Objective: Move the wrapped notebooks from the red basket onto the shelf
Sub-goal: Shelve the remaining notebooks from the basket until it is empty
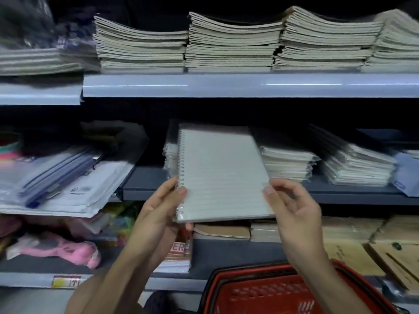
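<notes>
Both forearms rise from six o'clock. The left hand (162, 206) grips the wrapped notebook (223, 175) at its seven o'clock corner, thumb on top; the right hand (292, 205) pinches its four o'clock edge, fingers curled.

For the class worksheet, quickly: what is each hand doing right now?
Left hand: grips the wrapped spiral notebook at its spiral edge.
Right hand: pinches the notebook's opposite edge, thumb on the cover.

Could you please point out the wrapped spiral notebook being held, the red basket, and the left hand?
Wrapped spiral notebook (221, 175): head view, middle of its lined cover.
Red basket (272, 295): head view, its slotted red wall.
Left hand (162, 206): head view, middle of the hand.
</notes>
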A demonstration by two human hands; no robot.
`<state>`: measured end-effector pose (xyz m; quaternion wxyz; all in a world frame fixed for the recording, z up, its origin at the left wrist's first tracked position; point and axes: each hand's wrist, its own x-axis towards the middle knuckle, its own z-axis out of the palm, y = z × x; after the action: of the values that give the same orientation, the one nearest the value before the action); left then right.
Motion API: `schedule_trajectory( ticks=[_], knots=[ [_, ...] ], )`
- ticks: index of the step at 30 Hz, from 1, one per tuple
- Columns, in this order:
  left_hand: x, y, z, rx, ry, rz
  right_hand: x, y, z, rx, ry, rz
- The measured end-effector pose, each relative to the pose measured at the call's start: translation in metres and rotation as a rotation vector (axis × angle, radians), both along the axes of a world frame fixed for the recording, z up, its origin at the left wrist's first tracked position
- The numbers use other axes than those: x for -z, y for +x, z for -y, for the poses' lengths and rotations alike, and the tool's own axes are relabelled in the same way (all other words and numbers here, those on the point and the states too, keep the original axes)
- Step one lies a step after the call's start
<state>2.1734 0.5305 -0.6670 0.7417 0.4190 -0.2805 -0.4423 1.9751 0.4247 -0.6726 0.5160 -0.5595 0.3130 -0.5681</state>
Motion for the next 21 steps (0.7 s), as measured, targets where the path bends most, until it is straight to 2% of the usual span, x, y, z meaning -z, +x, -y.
schedule_trajectory(
  ticks=[8, 14, 17, 21],
  knots=[
    [-0.009, 0.052, 0.038, -0.098, 0.043, 0.105, 0.007, 0.072, 0.057, -0.030, 0.090, -0.031],
    [-0.005, 0.050, 0.041, -0.360, 0.042, 0.093, 0.018, 0.064, 0.066, -0.216, 0.291, -0.053],
    [0.000, 0.040, 0.026, -0.424, 0.046, 0.241, 0.026, 0.050, 0.060, -0.306, 0.234, -0.082],
    [0.011, 0.036, 0.021, -0.491, 0.057, 0.420, 0.027, 0.053, 0.062, -0.255, 0.133, -0.080]
  ],
)
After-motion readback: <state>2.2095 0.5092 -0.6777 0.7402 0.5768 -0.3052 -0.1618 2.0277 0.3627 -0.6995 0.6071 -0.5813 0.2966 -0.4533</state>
